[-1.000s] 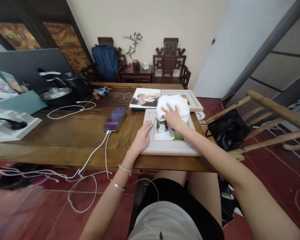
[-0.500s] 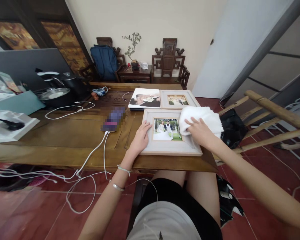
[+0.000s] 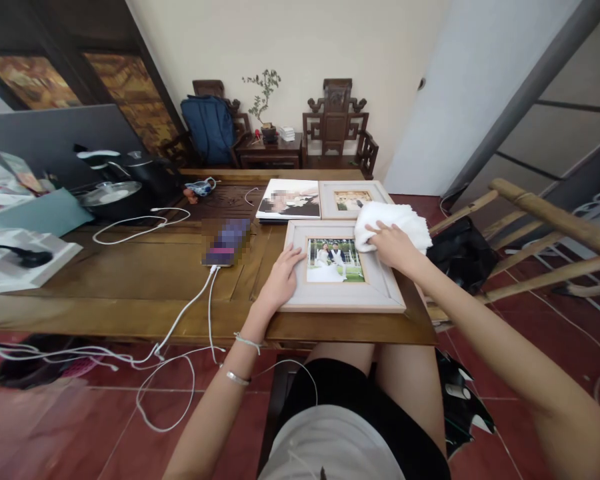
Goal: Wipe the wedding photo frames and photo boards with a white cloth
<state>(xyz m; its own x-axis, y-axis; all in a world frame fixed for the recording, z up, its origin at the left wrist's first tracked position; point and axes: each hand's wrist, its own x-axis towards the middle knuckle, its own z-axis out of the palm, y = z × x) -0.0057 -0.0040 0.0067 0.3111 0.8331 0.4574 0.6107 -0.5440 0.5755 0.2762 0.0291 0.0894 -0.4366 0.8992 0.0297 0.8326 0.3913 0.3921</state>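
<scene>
A pale picture frame (image 3: 385,293) with a wedding photo in it lies flat near the table's front right corner. My left hand (image 3: 281,275) grips its left edge, fingers bent over the rim. In my right hand (image 3: 393,245) is a bunched white cloth (image 3: 395,220), pressed on the frame's upper right corner; the palm is hidden. Behind lies a second pale picture frame (image 3: 330,199) with a smaller photo, partly covered by the cloth. A photo album (image 3: 289,200) with a picture on its cover lies to that frame's left.
Left on the wooden table (image 3: 145,287) lie a phone (image 3: 225,243) with charging cables, a lidded pot (image 3: 113,197), a black kettle (image 3: 150,175) and a white power strip (image 3: 27,257). A bamboo chair (image 3: 555,207) stands at the right.
My right hand and the cloth have slid up and slightly left, towards the frame's far corner and over part of the rear frame. My left hand stays at the left edge.
</scene>
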